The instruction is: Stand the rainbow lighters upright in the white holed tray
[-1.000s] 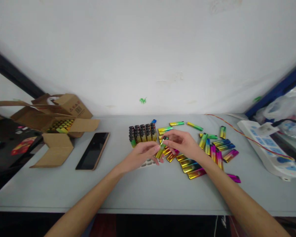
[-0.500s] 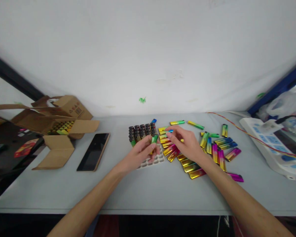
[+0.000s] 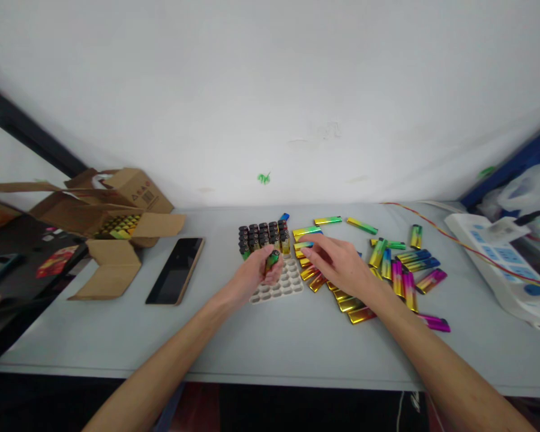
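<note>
My left hand (image 3: 256,268) is wrapped round a green lighter (image 3: 272,260), its dark top up, above the white tray (image 3: 276,294). Lighters with black tops (image 3: 263,234) stand upright in rows at the tray's back; the front holes in view hold nothing. To the right, my right hand (image 3: 335,261) reaches over a column of gold lighters lying on the table. Its thumb and fingers pinch the end of a yellow lighter with a blue tip (image 3: 303,245). Part of that column is hidden under the hand.
Loose coloured lighters (image 3: 402,276) are scattered at the right, near a white power strip (image 3: 499,264) and a red-yellow cable (image 3: 432,225). A phone (image 3: 175,270) lies at the left. Beyond it, an open cardboard box (image 3: 112,267) holds more lighters. A wall stands behind.
My left hand has shifted a little left with the green lighter, its fingers curled tighter, uncovering more of the tray. My right hand has stayed by the gold lighters. The view has shifted slightly.
</note>
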### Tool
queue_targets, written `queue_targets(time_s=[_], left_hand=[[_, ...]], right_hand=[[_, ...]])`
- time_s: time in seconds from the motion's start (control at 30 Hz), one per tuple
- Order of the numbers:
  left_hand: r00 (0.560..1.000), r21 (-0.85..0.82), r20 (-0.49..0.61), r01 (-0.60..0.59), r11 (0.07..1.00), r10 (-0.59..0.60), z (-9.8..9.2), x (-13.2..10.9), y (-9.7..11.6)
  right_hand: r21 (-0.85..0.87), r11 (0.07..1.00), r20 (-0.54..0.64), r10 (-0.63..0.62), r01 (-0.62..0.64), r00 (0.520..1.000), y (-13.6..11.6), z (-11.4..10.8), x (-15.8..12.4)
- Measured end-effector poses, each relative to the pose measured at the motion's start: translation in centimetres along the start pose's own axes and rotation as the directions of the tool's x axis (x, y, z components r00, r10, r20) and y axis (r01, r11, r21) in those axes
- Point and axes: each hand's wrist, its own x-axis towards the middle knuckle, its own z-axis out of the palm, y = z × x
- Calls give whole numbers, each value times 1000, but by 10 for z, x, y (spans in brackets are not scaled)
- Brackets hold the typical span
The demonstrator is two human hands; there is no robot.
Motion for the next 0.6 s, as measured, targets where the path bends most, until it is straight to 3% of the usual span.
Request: queue_targets(time_s=[0.43,0.6], left_hand=[[998,8,-51,24,1000,-23,-4,3,-7],[989,21,-56,-138,990,139,-4,-2,0]], right_hand=[[-3,1000,-5,-23,23,1000,0,-1,0],[-17,999,-16,-42,42,999,3,-1,0]])
